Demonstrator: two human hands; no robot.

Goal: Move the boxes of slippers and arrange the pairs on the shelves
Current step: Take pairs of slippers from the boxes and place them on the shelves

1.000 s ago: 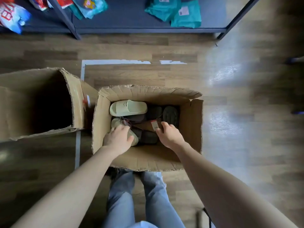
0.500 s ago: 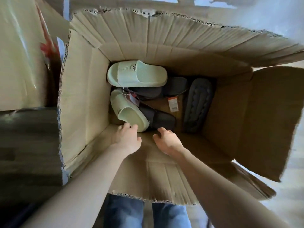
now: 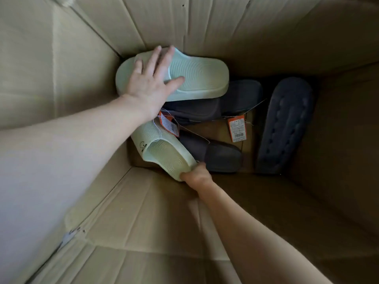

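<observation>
Inspection inside the box (image 3: 61, 78), at its bottom. My left hand (image 3: 150, 78) lies wide and flat on the far green slipper (image 3: 201, 78) in the left corner. My right hand (image 3: 198, 175) grips the heel end of the near green slipper (image 3: 164, 152). I judge them light, moulded foam, springy, with a ribbed footbed that will not slip; best taken by strap or heel edge. Count: two green slippers, three dark slippers (image 3: 285, 124) visible, others possibly hidden, two orange tags (image 3: 236, 128) on strings.
</observation>
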